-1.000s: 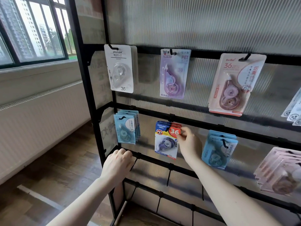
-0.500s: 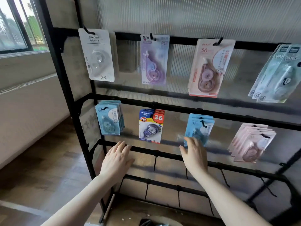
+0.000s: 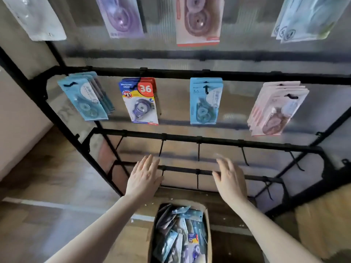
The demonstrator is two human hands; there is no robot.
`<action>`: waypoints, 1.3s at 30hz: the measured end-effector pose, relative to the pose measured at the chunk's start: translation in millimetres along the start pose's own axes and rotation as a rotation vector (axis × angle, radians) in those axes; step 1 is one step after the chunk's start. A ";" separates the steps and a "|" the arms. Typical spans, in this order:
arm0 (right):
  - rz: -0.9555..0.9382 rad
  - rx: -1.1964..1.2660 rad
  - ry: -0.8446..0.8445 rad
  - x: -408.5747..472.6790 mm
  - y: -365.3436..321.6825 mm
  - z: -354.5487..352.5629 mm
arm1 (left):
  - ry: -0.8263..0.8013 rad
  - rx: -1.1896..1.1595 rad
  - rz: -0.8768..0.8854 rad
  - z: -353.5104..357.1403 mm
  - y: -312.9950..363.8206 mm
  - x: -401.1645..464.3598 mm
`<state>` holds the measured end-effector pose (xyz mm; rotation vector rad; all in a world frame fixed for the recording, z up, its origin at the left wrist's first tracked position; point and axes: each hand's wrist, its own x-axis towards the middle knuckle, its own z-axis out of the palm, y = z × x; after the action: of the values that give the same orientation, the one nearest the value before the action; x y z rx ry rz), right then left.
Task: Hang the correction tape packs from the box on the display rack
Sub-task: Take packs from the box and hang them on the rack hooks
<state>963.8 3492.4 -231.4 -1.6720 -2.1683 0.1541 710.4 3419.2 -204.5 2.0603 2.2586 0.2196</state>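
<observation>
Head view: both hands, left (image 3: 143, 180) and right (image 3: 230, 180), spread flat, holding nothing, above the box (image 3: 208, 221) of packs (image 3: 180, 234).

2 hands (image 3: 143, 179), 1 box (image 3: 208, 232), 1 rack (image 3: 209, 75), 8 pack stacks (image 3: 140, 103).

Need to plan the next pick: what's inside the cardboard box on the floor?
The cardboard box holds a loose jumble of correction tape packs, mostly blue, some with purple. The top layer hides the packs beneath and the bottom, so the count is unclear.
</observation>
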 end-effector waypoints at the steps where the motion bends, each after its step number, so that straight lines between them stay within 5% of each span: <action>1: 0.001 -0.003 -0.027 -6.3 8.9 4.9 | -0.024 -0.005 -0.020 10.1 9.1 -2.9; 11: 0.021 -0.014 -0.309 -74.0 75.2 83.3 | -0.312 -0.050 -0.189 148.2 46.7 -45.6; 23: 0.137 -0.013 -0.587 -173.1 110.0 253.4 | -0.613 -0.068 -0.284 353.3 -16.2 -107.0; 39: 0.077 -0.053 -0.739 -204.6 134.1 388.1 | -0.744 -0.203 -0.430 522.5 -51.8 -118.5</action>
<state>982.7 3394.7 -679.4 -1.9358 -2.6176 0.8620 750.4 3325.0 -732.9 1.2150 2.0035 -0.2876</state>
